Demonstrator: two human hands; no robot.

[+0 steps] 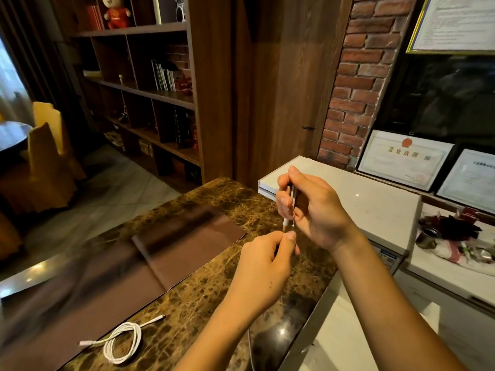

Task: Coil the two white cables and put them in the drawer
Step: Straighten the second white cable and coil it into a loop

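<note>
Low in the left of the frame, nearest the camera, one coiled cable (123,344) lies on the marbled brown desk (214,285) in a loose ring, both plug ends trailing out. It sits partly on the edge of a brown mat (187,236). Above the middle of the desk, the right hand (313,210) has its grip closed around the second cable (293,203), whose strands run between the curled fingers. Just below, the left hand (263,263) pinches its lower end. Both cables look thin, light and limp, and likely springy enough to uncoil if released. It seems best to hold the gathered loops across the bundle rather than by a plug. No drawer can be made out. At right, a framed certificate (404,159) bears a red emblem and a heading that seems to read 营业执照; the smaller print is too blurred to read.
</note>
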